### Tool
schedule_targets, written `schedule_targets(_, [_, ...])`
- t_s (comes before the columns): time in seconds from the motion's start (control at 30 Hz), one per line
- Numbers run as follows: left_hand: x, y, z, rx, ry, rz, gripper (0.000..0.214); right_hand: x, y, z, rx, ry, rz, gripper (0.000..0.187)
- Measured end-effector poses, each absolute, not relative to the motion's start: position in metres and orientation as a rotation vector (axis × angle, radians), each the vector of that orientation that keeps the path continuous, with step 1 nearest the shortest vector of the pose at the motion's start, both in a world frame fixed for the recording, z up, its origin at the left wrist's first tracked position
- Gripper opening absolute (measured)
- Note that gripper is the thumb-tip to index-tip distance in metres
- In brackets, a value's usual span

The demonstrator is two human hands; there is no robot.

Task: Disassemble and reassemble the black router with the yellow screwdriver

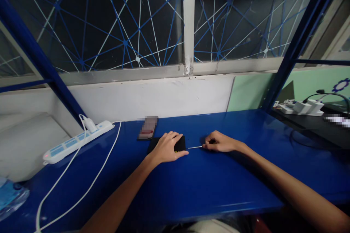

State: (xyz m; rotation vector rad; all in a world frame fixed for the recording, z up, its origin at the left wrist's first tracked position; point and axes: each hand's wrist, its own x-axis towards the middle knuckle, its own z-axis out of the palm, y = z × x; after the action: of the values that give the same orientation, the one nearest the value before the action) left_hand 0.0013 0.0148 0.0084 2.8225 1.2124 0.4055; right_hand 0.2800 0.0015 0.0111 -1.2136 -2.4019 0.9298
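Note:
My left hand [167,148] lies over a flat black box-like object [181,141] on the blue table. Its fingers rest on top and the thumb stretches along the near right side, so the hand grips it. A bit of yellow shows under the thumb. To the right, my right hand [217,141] is closed around a slim screwdriver-like tool with a thin metal shaft [195,147]. The shaft points left, its tip close to the black object's right edge; whether they touch I cannot tell. My fingers hide the tool's handle. Tiny specks [188,139] lie just beyond the shaft.
A phone [148,128] with a blurred screen lies behind my left hand. At left, a white power strip [79,142] trails a looping white cable [102,173]. Blue frame posts [291,54] flank the table [213,185]. Chargers [307,107] sit at far right; a plastic-wrapped blue item [12,194] lies lower left.

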Motion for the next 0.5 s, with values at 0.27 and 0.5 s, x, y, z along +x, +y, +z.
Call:
schedule_targets(0.27, [0.0016, 0.0137, 0.0082, 2.823, 1.211, 0.410, 0.078, 0.2797, 0.0033, 0.0058, -1.194, -2.422, 0.857, 0.034])
schedule_targets(0.5, [0.0016, 0.0132, 0.0095, 2.862, 1.181, 0.424, 0.075, 0.2791, 0.0028, 0.0074, -1.190, -2.400, 0.940, 0.032])
